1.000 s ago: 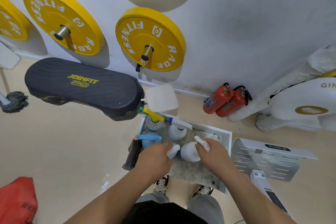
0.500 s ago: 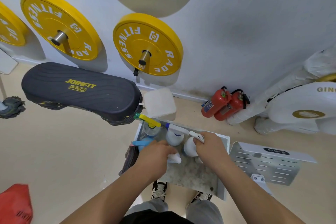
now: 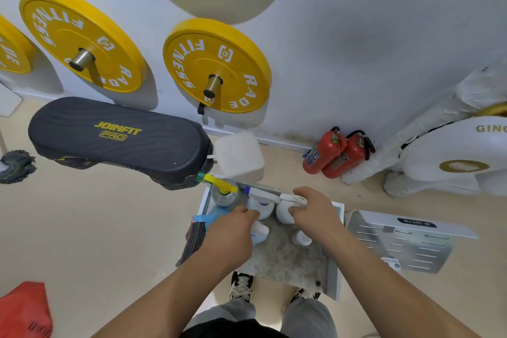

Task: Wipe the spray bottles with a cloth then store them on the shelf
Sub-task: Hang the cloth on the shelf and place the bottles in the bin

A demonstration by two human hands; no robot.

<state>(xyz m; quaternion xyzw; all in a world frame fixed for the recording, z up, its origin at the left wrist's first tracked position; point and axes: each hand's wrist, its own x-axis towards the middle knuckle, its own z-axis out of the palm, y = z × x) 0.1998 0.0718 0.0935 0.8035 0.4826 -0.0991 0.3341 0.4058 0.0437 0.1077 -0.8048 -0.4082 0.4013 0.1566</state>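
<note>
Spray bottles (image 3: 223, 196) upright in white-walled shelf (image 3: 334, 277)

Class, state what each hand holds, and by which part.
The right hand grips a white spray bottle by its trigger head. The left hand grips a small white item; which part cannot be told.

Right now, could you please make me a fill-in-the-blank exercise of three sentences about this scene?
1. The two fire extinguishers by the wall are ____.
2. The spray bottle that the right hand grips is ____.
3. The trigger of the bottle at the far left corner of the shelf is ____.
Missing words: red; white; yellow.
</note>
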